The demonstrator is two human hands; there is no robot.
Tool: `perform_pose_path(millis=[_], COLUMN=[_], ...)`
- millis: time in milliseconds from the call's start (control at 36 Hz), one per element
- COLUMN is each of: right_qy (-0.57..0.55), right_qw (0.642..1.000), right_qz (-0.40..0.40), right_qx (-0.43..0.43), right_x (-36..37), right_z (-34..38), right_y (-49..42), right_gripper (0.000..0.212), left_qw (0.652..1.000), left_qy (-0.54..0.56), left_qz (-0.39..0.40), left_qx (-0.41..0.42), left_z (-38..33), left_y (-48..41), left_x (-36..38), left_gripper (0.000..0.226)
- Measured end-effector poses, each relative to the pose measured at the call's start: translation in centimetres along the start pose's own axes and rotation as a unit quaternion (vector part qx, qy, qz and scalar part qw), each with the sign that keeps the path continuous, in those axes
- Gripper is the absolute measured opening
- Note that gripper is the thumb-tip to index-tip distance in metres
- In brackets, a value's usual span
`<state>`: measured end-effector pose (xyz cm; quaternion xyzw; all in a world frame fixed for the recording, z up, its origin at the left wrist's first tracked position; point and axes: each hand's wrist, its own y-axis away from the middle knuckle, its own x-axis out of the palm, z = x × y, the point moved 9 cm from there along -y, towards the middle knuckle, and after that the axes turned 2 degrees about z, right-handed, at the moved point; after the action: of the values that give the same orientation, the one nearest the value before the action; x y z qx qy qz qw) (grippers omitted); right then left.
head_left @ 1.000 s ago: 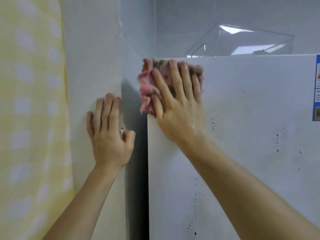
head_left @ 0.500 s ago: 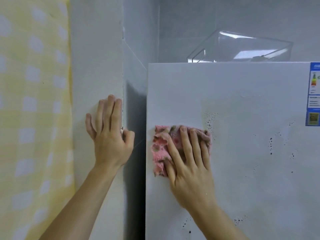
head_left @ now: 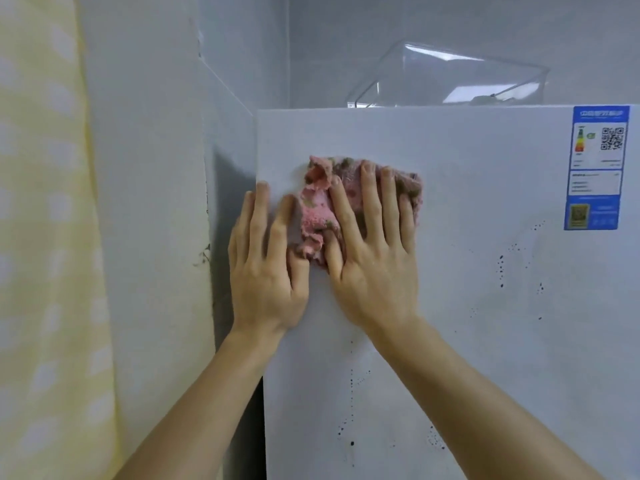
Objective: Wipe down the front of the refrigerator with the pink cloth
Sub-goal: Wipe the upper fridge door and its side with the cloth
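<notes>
The white refrigerator front (head_left: 485, 306) fills the right of the view, speckled with small dark spots. My right hand (head_left: 374, 258) presses a stained pink cloth (head_left: 317, 209) flat against the door near its upper left corner, fingers spread over it. My left hand (head_left: 266, 268) lies flat on the door's left edge, fingers apart, its fingertips touching the cloth's left side.
A blue energy label (head_left: 597, 168) sticks at the door's upper right. A clear plastic container (head_left: 450, 77) stands on top of the refrigerator. A white wall (head_left: 149, 202) and a yellow checked curtain (head_left: 41, 237) stand to the left, with a dark gap between wall and refrigerator.
My left hand left the wall and came to the refrigerator's left edge beside the cloth. My right hand wiped the cloth down from the top corner, then came slightly up and right.
</notes>
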<state>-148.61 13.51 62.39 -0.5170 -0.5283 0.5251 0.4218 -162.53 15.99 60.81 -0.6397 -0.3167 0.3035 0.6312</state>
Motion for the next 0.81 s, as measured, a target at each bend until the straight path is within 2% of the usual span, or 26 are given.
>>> perform_pose_path(millis=[111, 194, 306, 417, 528, 639, 806], right_qy=[0.003, -0.002, 0.001, 0.005, 0.012, 0.016, 0.008], right_qw=[1.000, 0.999, 1.000, 0.998, 0.998, 0.999, 1.000], right_qz=[0.022, 0.036, -0.006, -0.052, -0.050, -0.038, 0.017], right_qx=[-0.016, -0.027, -0.008, 0.028, 0.026, 0.026, 0.014], right_x=[0.1, 0.2, -0.7, -1.5, -1.8, -1.8, -1.5], right_z=[-0.8, -1.0, -2.0, -3.9, -4.7, -4.9, -6.5], right_y=[5.7, 6.2, 2.5, -4.7, -7.9, -4.9, 5.0], right_gripper=[0.055, 0.055, 0.055, 0.055, 0.055, 0.055, 0.057], left_qw=[1.000, 0.999, 0.999, 0.999, 0.999, 0.999, 0.999], left_qy=[-0.013, -0.033, -0.046, -0.040, -0.022, -0.008, -0.002], left_qz=[0.005, 0.003, -0.002, -0.017, -0.032, -0.034, -0.029], left_qx=[0.009, 0.016, 0.026, 0.029, 0.035, 0.035, 0.023], left_z=[-0.2, -0.5, -1.0, -1.2, -1.6, -1.7, -2.1], left_y=[0.0, 0.1, 0.0, -0.3, -0.8, -0.6, -0.3], left_x=[0.1, 0.1, -0.1, -0.3, -0.4, -0.3, 0.0], left_gripper=[0.056, 0.056, 0.062, 0.059, 0.056, 0.055, 0.054])
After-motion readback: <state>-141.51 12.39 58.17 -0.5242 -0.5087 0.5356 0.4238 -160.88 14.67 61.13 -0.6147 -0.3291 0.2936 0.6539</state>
